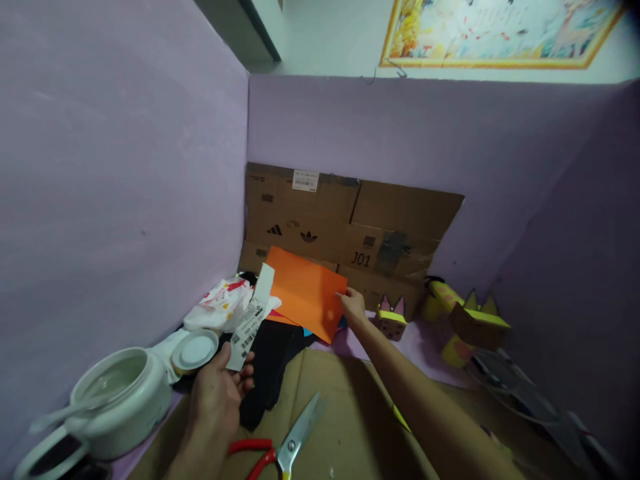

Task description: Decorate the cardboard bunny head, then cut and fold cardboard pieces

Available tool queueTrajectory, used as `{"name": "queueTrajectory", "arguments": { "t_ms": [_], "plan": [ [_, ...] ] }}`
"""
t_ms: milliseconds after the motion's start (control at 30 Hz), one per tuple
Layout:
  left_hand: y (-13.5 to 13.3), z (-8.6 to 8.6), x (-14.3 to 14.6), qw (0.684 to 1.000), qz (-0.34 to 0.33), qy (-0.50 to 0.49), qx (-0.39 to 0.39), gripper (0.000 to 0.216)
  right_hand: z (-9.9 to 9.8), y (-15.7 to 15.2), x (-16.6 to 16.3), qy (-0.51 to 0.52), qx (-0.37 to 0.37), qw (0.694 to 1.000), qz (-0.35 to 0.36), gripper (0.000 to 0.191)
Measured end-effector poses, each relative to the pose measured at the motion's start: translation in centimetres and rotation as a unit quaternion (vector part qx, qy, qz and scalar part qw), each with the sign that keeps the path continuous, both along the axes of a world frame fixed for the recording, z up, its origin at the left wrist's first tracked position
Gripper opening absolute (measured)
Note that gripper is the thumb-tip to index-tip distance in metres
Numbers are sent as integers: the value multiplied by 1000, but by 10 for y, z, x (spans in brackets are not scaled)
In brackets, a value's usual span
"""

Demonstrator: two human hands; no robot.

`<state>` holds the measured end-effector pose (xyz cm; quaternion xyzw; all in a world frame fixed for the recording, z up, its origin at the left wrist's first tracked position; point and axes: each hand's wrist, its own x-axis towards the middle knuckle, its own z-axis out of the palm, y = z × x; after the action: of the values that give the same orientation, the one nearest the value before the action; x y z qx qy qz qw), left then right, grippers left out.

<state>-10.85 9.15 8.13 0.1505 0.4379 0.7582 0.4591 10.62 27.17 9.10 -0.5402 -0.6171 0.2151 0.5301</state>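
My left hand (pixel 219 393) is closed on a long white paper strip with barcodes (pixel 249 324), holding it by its lower end. My right hand (pixel 353 305) reaches forward and pinches the right edge of an orange sheet of paper (pixel 307 292), lifted off a pile of coloured sheets. Red-handled scissors (pixel 285 447) lie shut on the brown cardboard (pixel 345 413) just right of my left wrist.
A white pot (pixel 117 400) and a round lid (pixel 196 350) stand at the left beside a paint-stained white bag (pixel 220 303). Flattened cardboard boxes (pixel 350 233) lean on the purple wall. Small cardboard figures with pointed ears (pixel 391 319) (pixel 477 320) sit at the right.
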Motion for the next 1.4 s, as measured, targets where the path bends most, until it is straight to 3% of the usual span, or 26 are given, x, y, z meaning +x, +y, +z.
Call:
{"name": "queueTrajectory", "arguments": {
  "t_ms": [133, 233, 333, 500, 733, 833, 1000, 1133, 1400],
  "plan": [
    [0, -1, 1, 999, 27, -11, 13, 16, -15, -31, -22, -89, 133, 985, 59, 28],
    [-2, -1, 0, 998, 48, -1, 39, 14, -31, -63, -48, -176, 216, 948, 156, 14],
    [-4, 1, -1, 997, 57, 4, 44, 12, -41, -87, -71, -255, 251, 904, 235, 17],
    [-5, 3, -3, 997, 64, 6, 40, 14, -44, -99, -84, -296, 253, 888, 243, 23],
    [-5, 4, 1, 997, 62, 5, 38, 14, -39, -87, -70, -297, 305, 868, 255, 23],
    [-6, 3, 1, 996, 69, 3, 49, 16, -16, -71, -52, -241, 318, 894, 203, 19],
    [-7, 4, 1, 994, 89, -9, 62, 16, 44, -34, -6, -87, 303, 949, 16, 20],
    [-8, 6, -2, 990, 118, -21, 72, 18, 74, -18, 20, -7, 306, 947, -95, 20],
    [-10, 3, -3, 983, 152, -30, 94, 15, 92, -21, 43, 80, 308, 928, -193, 15]
  ]
}}
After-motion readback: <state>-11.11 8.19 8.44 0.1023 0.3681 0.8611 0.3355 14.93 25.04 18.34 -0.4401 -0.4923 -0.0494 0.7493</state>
